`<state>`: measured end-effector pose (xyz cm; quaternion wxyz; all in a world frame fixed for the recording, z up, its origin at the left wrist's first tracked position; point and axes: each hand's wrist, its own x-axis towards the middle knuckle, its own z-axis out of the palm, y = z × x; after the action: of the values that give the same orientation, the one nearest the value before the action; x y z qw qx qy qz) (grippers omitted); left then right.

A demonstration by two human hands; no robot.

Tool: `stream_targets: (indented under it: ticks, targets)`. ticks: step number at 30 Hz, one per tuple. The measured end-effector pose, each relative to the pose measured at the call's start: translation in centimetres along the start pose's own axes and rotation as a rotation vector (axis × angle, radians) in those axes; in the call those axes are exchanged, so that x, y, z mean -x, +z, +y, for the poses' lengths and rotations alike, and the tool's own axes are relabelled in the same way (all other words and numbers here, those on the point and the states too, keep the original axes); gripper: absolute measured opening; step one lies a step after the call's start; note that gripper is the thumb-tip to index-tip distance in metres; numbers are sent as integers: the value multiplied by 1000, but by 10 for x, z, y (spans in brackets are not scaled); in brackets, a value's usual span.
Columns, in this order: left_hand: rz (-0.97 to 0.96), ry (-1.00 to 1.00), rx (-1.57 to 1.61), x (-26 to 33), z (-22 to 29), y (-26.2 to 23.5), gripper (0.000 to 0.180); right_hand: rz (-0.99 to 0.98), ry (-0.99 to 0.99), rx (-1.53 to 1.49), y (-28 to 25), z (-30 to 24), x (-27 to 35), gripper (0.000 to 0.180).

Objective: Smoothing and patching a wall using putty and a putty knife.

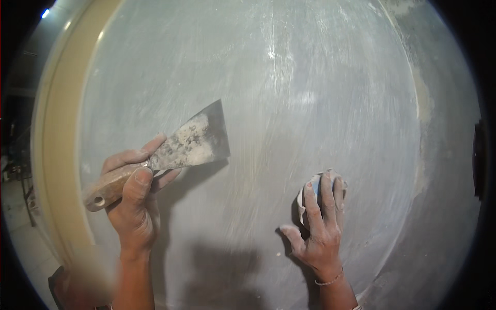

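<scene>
My left hand (133, 206), dusted white, is closed around the wooden handle of a putty knife (192, 138). The knife's wide metal blade points up and to the right, smeared with dried pale filler, and casts a shadow on the grey wall (258, 134). Lower right, my right hand (323, 230) presses a dusty whitish pad (315, 187) with a blue patch flat against the wall. Its fingers lie over the pad and mostly hide it; the thumb sticks out to the left. What the pad is made of I cannot tell.
A yellowish vertical trim (62, 124) borders the wall on the left, with a dim room and a tiled floor (31, 237) beyond it. Along the right runs a rough pale seam (422, 113). At the far right edge is a dark object (478, 160).
</scene>
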<state>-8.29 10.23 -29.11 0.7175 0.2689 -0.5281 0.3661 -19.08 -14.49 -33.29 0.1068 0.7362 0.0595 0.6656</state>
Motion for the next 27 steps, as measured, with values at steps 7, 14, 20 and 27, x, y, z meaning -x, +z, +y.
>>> stream_targets:
  ticks: [7, 14, 20, 27]
  targets:
    - [-67, -98, 112, -88, 12, 45, 22, 64, 4, -66, 11, -9, -109, 76]
    - [-202, -216, 68, -120, 12, 56, 15, 149, 143, 6, 24, -20, -167, 78]
    - [-136, -342, 124, -105, 11, 44, 13, 142, 110, 40, 25, -28, -127, 66]
    - [-215, -331, 122, -108, 3, 36, 12, 81, 87, 42, 17, -27, -132, 60]
